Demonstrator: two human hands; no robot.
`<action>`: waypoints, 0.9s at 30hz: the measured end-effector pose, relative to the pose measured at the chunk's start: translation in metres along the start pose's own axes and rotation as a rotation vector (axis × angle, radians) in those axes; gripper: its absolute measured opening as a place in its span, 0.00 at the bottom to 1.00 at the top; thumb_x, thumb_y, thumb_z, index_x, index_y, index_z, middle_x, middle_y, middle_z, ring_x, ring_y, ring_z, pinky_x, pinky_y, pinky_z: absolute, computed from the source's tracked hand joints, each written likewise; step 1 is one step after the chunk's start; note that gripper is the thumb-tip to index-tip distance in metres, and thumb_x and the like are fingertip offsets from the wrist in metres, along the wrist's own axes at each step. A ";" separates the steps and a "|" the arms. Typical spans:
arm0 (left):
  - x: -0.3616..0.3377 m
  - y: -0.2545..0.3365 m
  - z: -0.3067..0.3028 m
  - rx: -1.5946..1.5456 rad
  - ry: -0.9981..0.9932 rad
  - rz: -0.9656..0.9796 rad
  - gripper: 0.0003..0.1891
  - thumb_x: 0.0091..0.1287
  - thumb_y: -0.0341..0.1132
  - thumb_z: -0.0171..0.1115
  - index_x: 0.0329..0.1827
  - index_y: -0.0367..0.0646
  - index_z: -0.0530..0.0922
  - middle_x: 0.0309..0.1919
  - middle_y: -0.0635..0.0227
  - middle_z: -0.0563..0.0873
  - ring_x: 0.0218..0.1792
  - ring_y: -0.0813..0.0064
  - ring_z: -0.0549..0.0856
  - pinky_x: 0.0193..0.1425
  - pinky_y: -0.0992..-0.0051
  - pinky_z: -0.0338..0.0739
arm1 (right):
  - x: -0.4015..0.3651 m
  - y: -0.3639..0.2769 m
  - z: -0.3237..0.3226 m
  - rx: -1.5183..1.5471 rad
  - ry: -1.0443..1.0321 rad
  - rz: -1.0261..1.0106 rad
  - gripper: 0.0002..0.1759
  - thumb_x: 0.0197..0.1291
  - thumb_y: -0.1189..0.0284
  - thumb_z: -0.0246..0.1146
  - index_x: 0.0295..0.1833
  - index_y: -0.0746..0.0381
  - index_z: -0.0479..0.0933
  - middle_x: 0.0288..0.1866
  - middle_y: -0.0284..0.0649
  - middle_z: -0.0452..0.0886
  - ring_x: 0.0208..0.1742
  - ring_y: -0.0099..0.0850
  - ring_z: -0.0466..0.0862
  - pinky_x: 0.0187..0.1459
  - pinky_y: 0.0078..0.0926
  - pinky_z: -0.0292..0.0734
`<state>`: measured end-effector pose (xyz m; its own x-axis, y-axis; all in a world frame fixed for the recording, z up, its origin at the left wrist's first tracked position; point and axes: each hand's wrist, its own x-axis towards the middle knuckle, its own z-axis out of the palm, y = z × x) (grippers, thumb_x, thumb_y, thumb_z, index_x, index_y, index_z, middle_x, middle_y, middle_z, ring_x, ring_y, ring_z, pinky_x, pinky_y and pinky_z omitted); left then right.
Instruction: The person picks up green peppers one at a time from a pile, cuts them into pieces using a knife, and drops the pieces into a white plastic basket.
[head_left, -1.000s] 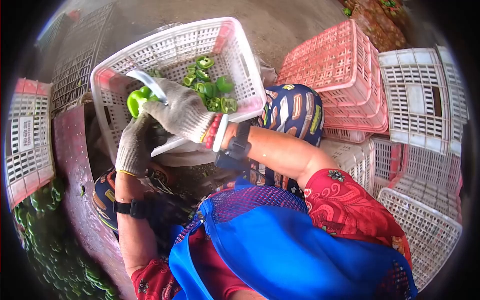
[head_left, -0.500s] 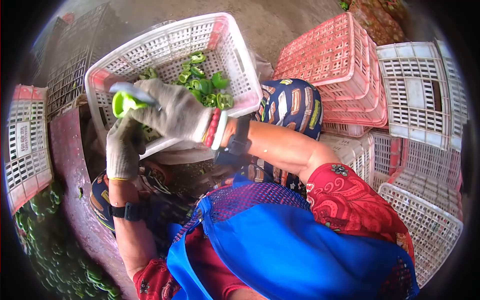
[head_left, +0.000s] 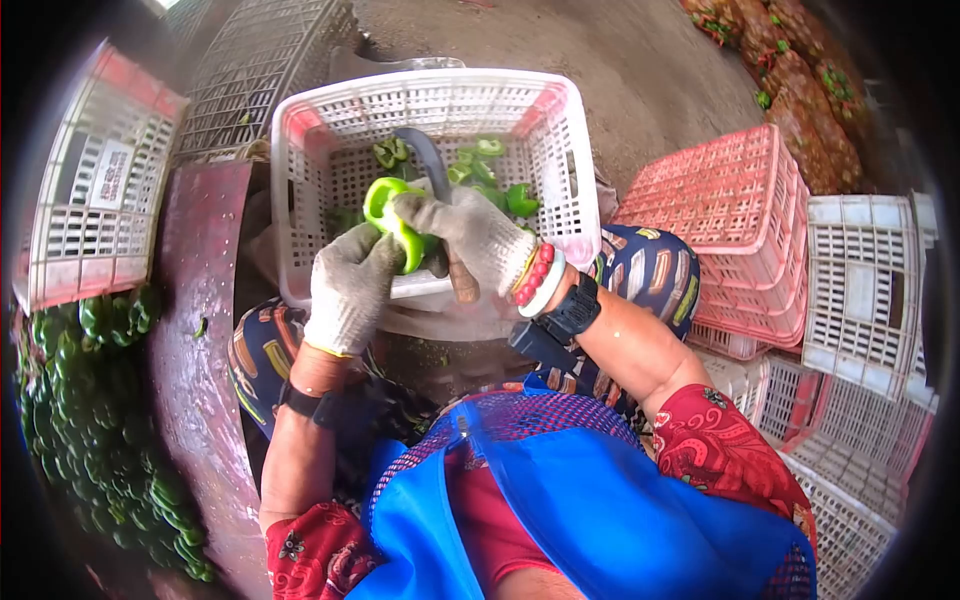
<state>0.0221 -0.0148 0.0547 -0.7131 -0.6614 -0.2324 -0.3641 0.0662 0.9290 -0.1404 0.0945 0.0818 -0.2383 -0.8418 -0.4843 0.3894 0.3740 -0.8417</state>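
Left fingers (head_left: 383,257) clamp a cut pepper (head_left: 408,243), right fingers (head_left: 417,210) a knife (head_left: 429,158), over a basket (head_left: 430,81) between pink crates (head_left: 700,200) and heaped peppers (head_left: 100,410).

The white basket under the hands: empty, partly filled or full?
Partly filled: green pepper pieces lie in the basket, its perforated floor showing beside them.

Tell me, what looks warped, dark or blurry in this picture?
Head view: the corners fade to black; the reddish board looks bowed, probably by the lens; the upper-left grey crate looks hazy; left hand, right hand and green pepper look fairly sharp.
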 end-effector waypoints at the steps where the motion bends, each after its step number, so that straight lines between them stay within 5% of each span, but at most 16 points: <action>1: -0.004 0.003 0.003 0.113 0.058 0.083 0.12 0.73 0.37 0.67 0.35 0.38 0.85 0.28 0.56 0.84 0.30 0.66 0.83 0.37 0.65 0.77 | 0.001 0.005 0.001 0.048 0.013 0.068 0.30 0.74 0.43 0.62 0.47 0.63 0.83 0.22 0.37 0.80 0.06 0.25 0.69 0.08 0.24 0.59; 2: -0.003 0.006 0.002 0.279 0.124 0.283 0.14 0.72 0.37 0.67 0.29 0.38 0.80 0.25 0.53 0.79 0.27 0.57 0.80 0.34 0.61 0.74 | 0.004 0.010 0.004 0.086 0.020 0.067 0.32 0.75 0.41 0.58 0.44 0.64 0.82 0.21 0.37 0.79 0.05 0.27 0.68 0.07 0.23 0.61; 5: -0.001 0.010 0.002 0.272 0.173 0.322 0.16 0.71 0.36 0.69 0.26 0.38 0.76 0.23 0.54 0.75 0.26 0.59 0.79 0.34 0.58 0.73 | 0.001 0.012 0.008 0.250 0.034 0.167 0.31 0.76 0.42 0.58 0.45 0.62 0.83 0.21 0.36 0.78 0.06 0.26 0.69 0.06 0.22 0.62; 9: 0.010 0.025 -0.007 -0.771 0.038 -0.110 0.16 0.79 0.44 0.62 0.32 0.47 0.77 0.20 0.74 0.72 0.23 0.79 0.73 0.27 0.74 0.65 | -0.003 0.004 0.009 0.403 0.037 0.033 0.29 0.79 0.43 0.54 0.51 0.59 0.83 0.23 0.35 0.80 0.11 0.21 0.72 0.08 0.17 0.64; 11: 0.000 0.031 -0.032 -0.882 0.000 -0.035 0.15 0.82 0.53 0.55 0.45 0.52 0.78 0.22 0.81 0.66 0.20 0.83 0.64 0.25 0.77 0.61 | 0.007 0.003 0.007 0.500 -0.047 -0.028 0.28 0.80 0.45 0.53 0.56 0.61 0.82 0.26 0.35 0.83 0.14 0.20 0.72 0.10 0.14 0.63; 12: -0.017 0.053 -0.045 -0.951 0.164 -0.095 0.17 0.82 0.55 0.56 0.48 0.52 0.79 0.22 0.82 0.66 0.19 0.84 0.63 0.23 0.77 0.59 | 0.018 0.013 -0.003 0.516 -0.131 -0.068 0.29 0.80 0.45 0.53 0.57 0.61 0.82 0.28 0.36 0.84 0.14 0.20 0.73 0.10 0.15 0.64; 13: -0.038 0.069 -0.063 -0.906 0.377 -0.118 0.18 0.82 0.56 0.54 0.50 0.51 0.80 0.21 0.83 0.64 0.18 0.85 0.60 0.22 0.78 0.56 | 0.014 0.010 -0.008 0.414 -0.123 -0.070 0.30 0.80 0.45 0.53 0.58 0.62 0.81 0.29 0.38 0.85 0.13 0.21 0.73 0.10 0.16 0.64; 14: -0.067 0.065 -0.099 -0.840 0.327 -0.138 0.20 0.82 0.57 0.54 0.47 0.50 0.79 0.20 0.83 0.63 0.18 0.85 0.61 0.22 0.78 0.55 | 0.010 0.007 -0.012 0.311 -0.115 -0.071 0.30 0.80 0.45 0.54 0.59 0.63 0.80 0.31 0.40 0.87 0.13 0.22 0.73 0.10 0.17 0.65; 15: -0.095 0.041 -0.134 -0.693 0.142 0.039 0.22 0.82 0.58 0.53 0.41 0.49 0.78 0.20 0.82 0.64 0.18 0.84 0.61 0.23 0.77 0.55 | 0.011 0.006 -0.017 0.219 -0.114 -0.039 0.30 0.78 0.45 0.55 0.57 0.63 0.80 0.27 0.38 0.82 0.12 0.23 0.72 0.10 0.20 0.65; 16: -0.124 0.040 -0.155 -0.455 0.225 0.015 0.22 0.84 0.53 0.51 0.33 0.48 0.75 0.20 0.80 0.68 0.18 0.83 0.64 0.23 0.76 0.57 | 0.010 0.005 -0.023 0.117 -0.044 0.060 0.30 0.77 0.44 0.57 0.54 0.62 0.80 0.23 0.37 0.77 0.10 0.24 0.70 0.11 0.23 0.65; 17: -0.158 0.031 -0.170 -0.342 0.303 -0.127 0.20 0.83 0.47 0.52 0.32 0.47 0.78 0.21 0.78 0.73 0.19 0.83 0.68 0.23 0.76 0.61 | 0.012 0.007 -0.026 0.019 0.047 0.208 0.29 0.75 0.43 0.58 0.51 0.62 0.80 0.18 0.35 0.72 0.09 0.24 0.68 0.11 0.26 0.65; 18: -0.173 0.039 -0.172 0.316 0.202 -0.251 0.17 0.79 0.47 0.57 0.37 0.43 0.82 0.23 0.74 0.79 0.22 0.81 0.76 0.26 0.76 0.69 | 0.018 0.013 -0.031 -0.054 0.148 0.338 0.29 0.74 0.42 0.60 0.48 0.62 0.79 0.14 0.34 0.67 0.08 0.25 0.66 0.11 0.29 0.66; 20: -0.203 0.029 -0.181 0.609 0.018 -0.976 0.22 0.70 0.57 0.67 0.44 0.44 0.90 0.29 0.67 0.87 0.29 0.76 0.85 0.37 0.69 0.81 | 0.018 0.017 -0.028 0.138 0.237 0.452 0.28 0.68 0.39 0.65 0.34 0.52 0.70 0.14 0.28 0.59 0.09 0.25 0.59 0.13 0.25 0.55; 22: -0.239 -0.008 -0.193 0.804 -0.173 -1.055 0.24 0.71 0.57 0.63 0.42 0.43 0.91 0.33 0.55 0.91 0.36 0.58 0.91 0.45 0.60 0.84 | 0.024 0.016 -0.036 0.116 0.196 0.263 0.23 0.68 0.42 0.66 0.39 0.50 0.76 0.15 0.27 0.64 0.09 0.22 0.60 0.12 0.24 0.55; 24: -0.278 -0.046 -0.204 0.805 -0.232 -1.186 0.24 0.68 0.57 0.63 0.42 0.42 0.91 0.34 0.54 0.92 0.37 0.58 0.91 0.46 0.63 0.84 | 0.027 0.020 -0.051 -0.033 0.192 0.187 0.18 0.69 0.45 0.68 0.44 0.48 0.82 0.16 0.27 0.69 0.09 0.20 0.60 0.10 0.23 0.55; 27: -0.299 -0.050 -0.244 0.741 -0.160 -1.287 0.26 0.63 0.58 0.65 0.43 0.42 0.92 0.41 0.51 0.93 0.43 0.55 0.91 0.51 0.64 0.84 | 0.062 0.067 -0.107 -0.530 0.367 0.344 0.22 0.66 0.48 0.71 0.44 0.58 0.82 0.19 0.30 0.70 0.11 0.24 0.64 0.12 0.28 0.58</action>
<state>0.3994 -0.0022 0.1482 0.2863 -0.4765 -0.8313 -0.9568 -0.0970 -0.2739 -0.2245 0.1091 -0.0303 -0.4992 -0.4926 -0.7129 0.0354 0.8104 -0.5848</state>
